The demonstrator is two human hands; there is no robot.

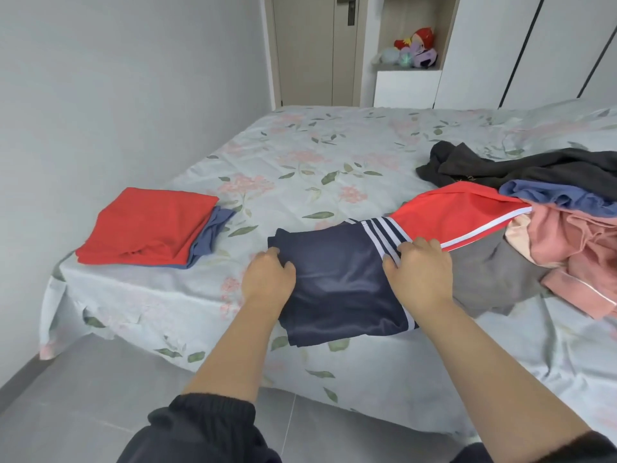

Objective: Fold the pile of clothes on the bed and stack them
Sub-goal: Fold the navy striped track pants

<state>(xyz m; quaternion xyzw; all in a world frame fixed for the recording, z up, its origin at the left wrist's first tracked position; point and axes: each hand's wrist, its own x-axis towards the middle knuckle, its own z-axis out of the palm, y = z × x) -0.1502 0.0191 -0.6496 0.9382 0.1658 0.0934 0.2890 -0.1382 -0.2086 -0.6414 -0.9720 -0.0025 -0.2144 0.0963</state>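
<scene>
A navy garment with white stripes (337,279) lies folded near the bed's front edge. My left hand (267,279) grips its left edge with curled fingers. Its striped right side is held by my right hand (417,269), fingers curled into the cloth. To the left sits a stack: a folded red garment (147,225) on a folded blue one (213,228). At the right lies the unfolded pile: red shorts with a white stripe (457,218), a grey piece (484,279), pink clothes (574,252), a blue piece (554,195) and a dark grey garment (521,165).
The bed (317,155) has a pale floral sheet and stands against the wall on the left. Grey tiled floor (66,396) lies below the front edge. A door (314,51) and a shelf with plush toys (414,48) stand beyond the bed.
</scene>
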